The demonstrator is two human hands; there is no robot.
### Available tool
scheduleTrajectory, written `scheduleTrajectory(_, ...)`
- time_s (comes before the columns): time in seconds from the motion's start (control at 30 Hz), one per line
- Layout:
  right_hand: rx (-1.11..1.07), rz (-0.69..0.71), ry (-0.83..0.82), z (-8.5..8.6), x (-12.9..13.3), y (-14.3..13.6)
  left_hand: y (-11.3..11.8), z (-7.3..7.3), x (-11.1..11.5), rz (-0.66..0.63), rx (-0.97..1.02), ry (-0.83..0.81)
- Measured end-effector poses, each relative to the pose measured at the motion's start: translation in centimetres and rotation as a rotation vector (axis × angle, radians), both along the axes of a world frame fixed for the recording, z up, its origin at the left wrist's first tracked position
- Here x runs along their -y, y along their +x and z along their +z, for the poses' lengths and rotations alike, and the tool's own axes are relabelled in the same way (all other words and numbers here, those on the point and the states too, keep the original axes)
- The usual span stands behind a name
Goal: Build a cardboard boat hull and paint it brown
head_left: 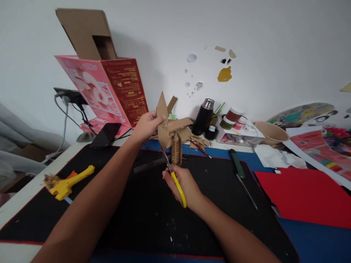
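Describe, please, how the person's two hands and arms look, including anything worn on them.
The left hand and right hand wear no gloves; no ring is visible. Neither the left forearm nor the right forearm shows a sleeve, watch or bracelet.

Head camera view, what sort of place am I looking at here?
Probably a craft desk: yellow-handled scissors are in the right hand, cardboard scraps are heaped toward the back, and what looks like a yellow glue gun lies at the left.
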State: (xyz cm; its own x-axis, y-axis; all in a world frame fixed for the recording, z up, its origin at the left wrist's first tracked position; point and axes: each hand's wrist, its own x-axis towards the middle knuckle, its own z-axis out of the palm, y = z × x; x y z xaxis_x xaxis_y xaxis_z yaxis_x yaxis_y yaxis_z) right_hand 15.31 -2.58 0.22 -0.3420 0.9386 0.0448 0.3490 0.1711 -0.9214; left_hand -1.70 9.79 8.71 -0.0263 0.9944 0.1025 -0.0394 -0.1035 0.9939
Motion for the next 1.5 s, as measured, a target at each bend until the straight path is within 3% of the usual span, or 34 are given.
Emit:
scheduleTrajectory(0.13,0.002,-0.006,-0.009,-0.1,0.1,0.1,0.1,-0.1,0.0,-0.006,0.008,0.0)
scheduleTrajectory(0.3,-0.055,0.05,-0.217,-0.3,0.0,0.5,0.1,0.1,0.0,-0.02,0.022,0.003)
scheduleTrajectory(0.67,-0.213,0.199,-0.368,2.0,-0.3,1.5,0.0,1.5,0.9,0.003,-0.039,0.0)
scheduleTrajectory(0.9,-0.183,0.305,-0.305,1.8,-0.2,2.2,0.2,1.8,1.2,-0.029,-0.074,-0.001)
scheduleTrajectory(1.07,-0.202,0.218,-0.321,0.8,-0.3,1.7,0.3,1.5,1.0,-0.026,-0.065,0.015)
scheduleTrajectory(1.23,-0.183,0.301,-0.314,0.8,0.0,1.7,-0.7,0.7,-0.1,0.086,0.092,0.082)
scheduleTrajectory(1.5,-0.249,0.272,-0.323,0.4,0.0,1.4,-0.9,0.8,-0.1,0.026,0.109,0.062)
